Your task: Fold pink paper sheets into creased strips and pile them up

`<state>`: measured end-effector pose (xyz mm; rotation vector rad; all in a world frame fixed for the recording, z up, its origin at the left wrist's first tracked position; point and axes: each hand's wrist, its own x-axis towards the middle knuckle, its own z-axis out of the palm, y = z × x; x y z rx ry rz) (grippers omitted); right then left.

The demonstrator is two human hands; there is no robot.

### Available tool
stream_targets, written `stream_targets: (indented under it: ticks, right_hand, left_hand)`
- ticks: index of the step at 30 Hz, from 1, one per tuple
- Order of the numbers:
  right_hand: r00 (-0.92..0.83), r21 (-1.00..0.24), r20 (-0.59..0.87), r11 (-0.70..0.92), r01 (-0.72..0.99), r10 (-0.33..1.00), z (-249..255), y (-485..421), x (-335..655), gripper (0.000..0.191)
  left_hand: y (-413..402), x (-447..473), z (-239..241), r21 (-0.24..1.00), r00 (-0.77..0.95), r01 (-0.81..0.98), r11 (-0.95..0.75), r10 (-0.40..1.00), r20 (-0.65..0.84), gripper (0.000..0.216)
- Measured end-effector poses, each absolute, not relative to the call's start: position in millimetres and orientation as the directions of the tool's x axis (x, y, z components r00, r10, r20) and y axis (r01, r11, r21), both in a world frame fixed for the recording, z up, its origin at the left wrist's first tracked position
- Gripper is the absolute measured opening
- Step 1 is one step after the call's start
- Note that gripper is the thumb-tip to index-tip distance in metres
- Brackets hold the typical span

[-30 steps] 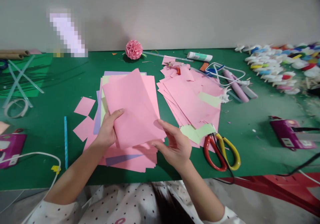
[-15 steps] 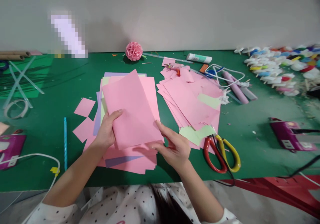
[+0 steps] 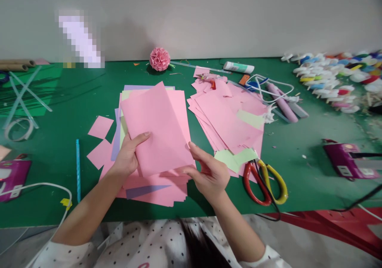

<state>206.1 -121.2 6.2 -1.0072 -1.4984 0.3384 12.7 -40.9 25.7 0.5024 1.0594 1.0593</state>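
A folded sheet of pink paper (image 3: 158, 128) is held tilted above a stack of coloured paper (image 3: 179, 104). My left hand (image 3: 129, 152) grips its left edge, thumb lying on top and the other fingers hidden beneath. At the lower right corner is my right hand (image 3: 210, 172), its thumb and fingers apart around the paper's edge. Whether those fingertips touch the sheet is hard to tell. Pink, lilac and pale green sheets show in the stack. Two small pink paper squares (image 3: 100, 127) lie left of it.
Right of the stack lie more pink sheets (image 3: 221, 116) and scissors (image 3: 265, 182) with red and yellow handles. A pink paper ball (image 3: 160, 59) and a glue stick (image 3: 238, 67) sit at the back. A blue pencil (image 3: 78, 170) is at left, bottle caps (image 3: 337, 81) far right.
My right hand has shifted slightly right, and its fingers have loosened from the paper's edge. My left hand still holds the folded sheet in nearly the same place.
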Motion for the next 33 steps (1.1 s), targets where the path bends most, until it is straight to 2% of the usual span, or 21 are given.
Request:
stream_targets:
  ticks: [6,13,26,33]
  right_hand:
    - [0.16,-0.742,0.65,0.576,0.342,0.743,7.4,-121.2,205.9,0.057]
    - [0.19,-0.754,0.646,0.581,0.307,0.739,7.1,-121.0,206.8,0.049]
    - [0.152,-0.712,0.674,0.581,0.393,0.723,12.8,-120.7,207.5,0.051]
    - [0.137,-0.694,0.688,0.59,0.412,0.713,13.9,-120.0,207.4,0.051]
  left_hand:
    - [-39.9,12.6,25.6,0.758,0.104,-0.451,0.471,0.872,-0.479,0.069]
    - [-40.2,12.5,25.8,0.758,0.104,-0.459,0.463,0.876,-0.472,0.066]
    - [-39.8,12.3,24.5,0.756,0.108,-0.458,0.468,0.873,-0.475,0.076]
    - [-38.5,12.0,23.7,0.77,0.1,-0.451,0.451,0.883,-0.459,0.071]
